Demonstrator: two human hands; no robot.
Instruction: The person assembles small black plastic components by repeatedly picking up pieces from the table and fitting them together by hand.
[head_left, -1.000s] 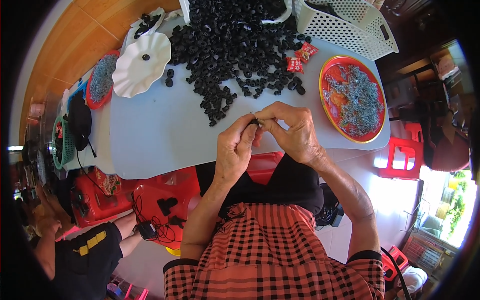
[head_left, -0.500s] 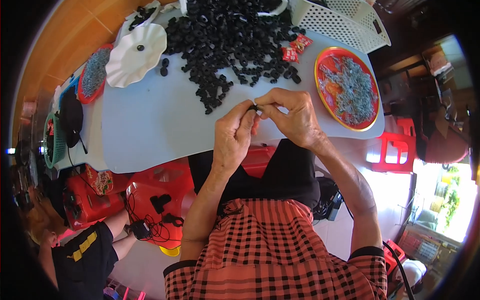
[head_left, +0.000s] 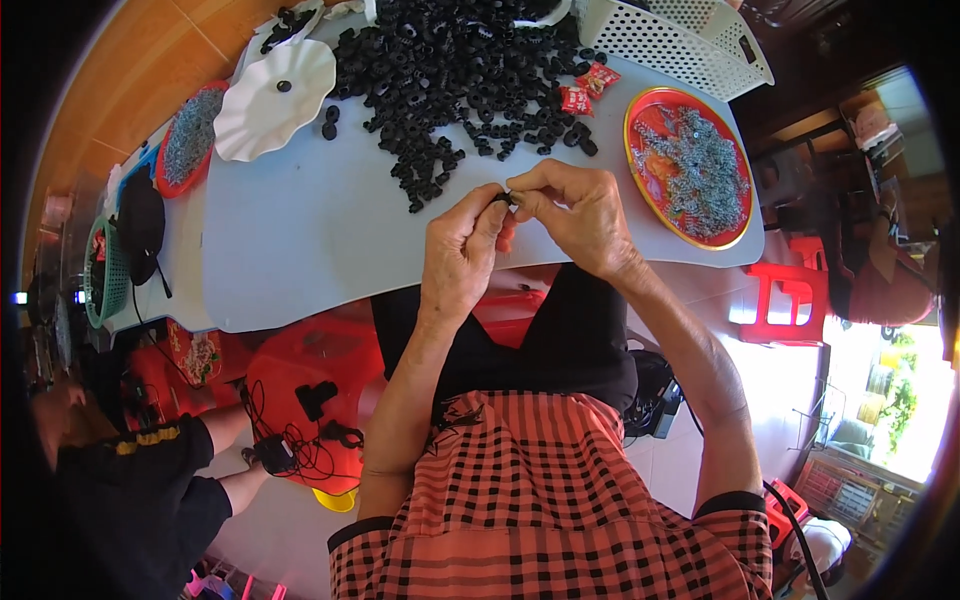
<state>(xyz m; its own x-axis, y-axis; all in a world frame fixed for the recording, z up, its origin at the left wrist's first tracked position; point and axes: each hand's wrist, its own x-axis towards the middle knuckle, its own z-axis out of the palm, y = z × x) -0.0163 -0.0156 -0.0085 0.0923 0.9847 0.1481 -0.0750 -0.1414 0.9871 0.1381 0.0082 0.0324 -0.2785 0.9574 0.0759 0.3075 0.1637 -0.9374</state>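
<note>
Small black ring (head_left: pixel 507 198), rubbery, pinched between fingertips of left hand (head_left: pixel 458 252) and right hand (head_left: pixel 580 215), fingers closed on it above smooth grey table (head_left: pixel 300 240); matching ring heap (head_left: pixel 450 70) beyond.

- The table (head_left: pixel 300 240) top looks like smooth, matt, pale grey plastic or laminate.
- The rings (head_left: pixel 450 70) heaped on it look like matt black rubber or plastic.
- The small ring (head_left: pixel 508 198) pinched between the left hand (head_left: pixel 458 255) and the right hand (head_left: pixel 575 215) has the same dull black look.
- The red plate (head_left: pixel 640 180) is glossy, with a yellow rim.
- The springs (head_left: pixel 700 170) on it look like thin, shiny grey metal wire.
- The white dish (head_left: pixel 265 100) is smooth, wavy-edged plastic.
- The basket (head_left: pixel 680 40) is white perforated plastic.
- The stool (head_left: pixel 785 300) is glossy red plastic.
- The shirt (head_left: pixel 560 500) is woven checked cloth, orange and black.
- The floor (head_left: pixel 120 90) looks like polished wood.
</note>
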